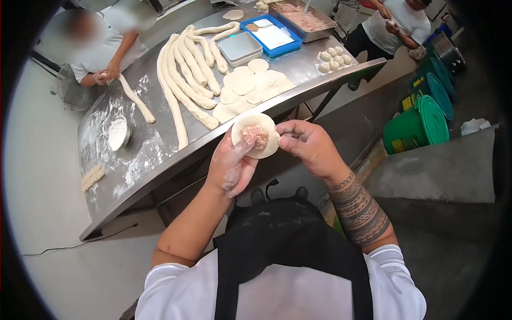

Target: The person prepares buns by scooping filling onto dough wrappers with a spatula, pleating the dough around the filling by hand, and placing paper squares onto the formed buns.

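Note:
A round dough wrapper (270, 141) with a lump of pink meat filling (259, 136) in its middle is held up in front of the table edge. My left hand (233, 162) supports the wrapper from beneath, its thumb pressing on the filling; flour dusts the skin. At the wrapper's right rim, my right hand (306, 143) pinches the edge between thumb and forefinger. Just beyond, flat dough rounds (248, 88) overlap on the steel table (144, 176). Long dough ropes (178, 85) lie to their left.
A bowl of flour (118, 133) stands at left. Behind are a metal tray (240, 48), a blue tray (272, 37) and a pan of meat filling (301, 16). Filled dumplings (335, 58) sit at the right end. Green buckets (421, 125) stand right. Two co-workers (114, 40) (394, 26) handle dough.

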`<act>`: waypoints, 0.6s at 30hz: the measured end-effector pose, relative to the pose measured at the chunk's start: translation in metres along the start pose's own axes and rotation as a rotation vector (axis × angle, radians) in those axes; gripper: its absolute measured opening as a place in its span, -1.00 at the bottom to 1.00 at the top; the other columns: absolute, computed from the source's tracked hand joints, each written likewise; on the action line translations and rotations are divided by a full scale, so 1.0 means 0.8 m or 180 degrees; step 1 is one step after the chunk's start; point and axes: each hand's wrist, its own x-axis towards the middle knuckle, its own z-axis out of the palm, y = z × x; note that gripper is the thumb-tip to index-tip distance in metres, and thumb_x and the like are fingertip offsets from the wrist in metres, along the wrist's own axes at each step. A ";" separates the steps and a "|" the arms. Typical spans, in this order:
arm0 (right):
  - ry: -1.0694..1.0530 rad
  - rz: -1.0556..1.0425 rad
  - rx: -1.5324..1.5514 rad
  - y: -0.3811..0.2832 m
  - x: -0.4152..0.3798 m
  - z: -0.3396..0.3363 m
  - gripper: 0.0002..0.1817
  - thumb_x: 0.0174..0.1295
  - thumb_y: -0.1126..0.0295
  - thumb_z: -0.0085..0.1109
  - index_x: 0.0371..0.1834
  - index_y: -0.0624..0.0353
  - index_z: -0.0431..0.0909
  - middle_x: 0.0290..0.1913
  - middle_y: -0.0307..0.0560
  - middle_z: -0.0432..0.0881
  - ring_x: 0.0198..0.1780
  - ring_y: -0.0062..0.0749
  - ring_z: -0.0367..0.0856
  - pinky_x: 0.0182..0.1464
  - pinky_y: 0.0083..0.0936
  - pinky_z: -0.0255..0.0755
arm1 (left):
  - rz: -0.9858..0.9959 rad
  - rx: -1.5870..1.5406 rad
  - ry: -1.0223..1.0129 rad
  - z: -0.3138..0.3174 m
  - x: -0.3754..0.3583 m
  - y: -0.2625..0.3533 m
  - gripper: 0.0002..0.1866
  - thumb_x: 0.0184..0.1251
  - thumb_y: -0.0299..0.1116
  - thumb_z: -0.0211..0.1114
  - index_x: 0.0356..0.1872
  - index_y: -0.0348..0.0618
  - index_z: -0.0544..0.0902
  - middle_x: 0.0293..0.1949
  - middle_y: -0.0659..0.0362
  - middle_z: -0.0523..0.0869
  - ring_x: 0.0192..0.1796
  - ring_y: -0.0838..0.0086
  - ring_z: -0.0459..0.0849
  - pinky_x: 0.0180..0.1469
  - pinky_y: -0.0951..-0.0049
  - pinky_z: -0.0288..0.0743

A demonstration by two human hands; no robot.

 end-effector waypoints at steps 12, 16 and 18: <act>0.0285 -0.1164 -0.2228 -0.029 -0.050 -0.014 -0.80 0.37 0.32 0.38 -0.22 0.26 0.70 -0.36 -0.17 0.65 -0.34 -0.58 0.52 -0.22 -0.50 0.45 | 0.0030 0.0976 0.0045 0.036 -0.030 -0.021 -0.63 0.57 -0.39 0.27 0.27 -0.33 0.51 0.11 0.08 0.70 0.16 0.44 0.70 0.26 0.36 0.62; 0.0212 -0.0558 -0.1749 -0.034 -0.053 -0.010 -0.77 0.36 0.28 0.38 -0.22 0.26 0.71 -0.37 -0.17 0.65 -0.33 -0.56 0.53 -0.21 -0.47 0.45 | -0.0076 0.0875 -0.0068 0.041 -0.041 -0.010 -0.61 0.55 -0.38 0.29 0.27 -0.33 0.51 0.13 0.07 0.70 0.14 0.44 0.71 0.26 0.35 0.60; 0.0108 -0.0535 -0.1610 -0.027 -0.052 -0.011 -0.77 0.37 0.28 0.38 -0.23 0.27 0.71 -0.38 -0.17 0.65 -0.32 -0.55 0.53 -0.21 -0.47 0.45 | -0.0164 0.0864 -0.0115 0.042 -0.046 -0.007 -0.61 0.54 -0.38 0.30 0.27 -0.33 0.52 0.12 0.08 0.70 0.12 0.45 0.71 0.24 0.36 0.60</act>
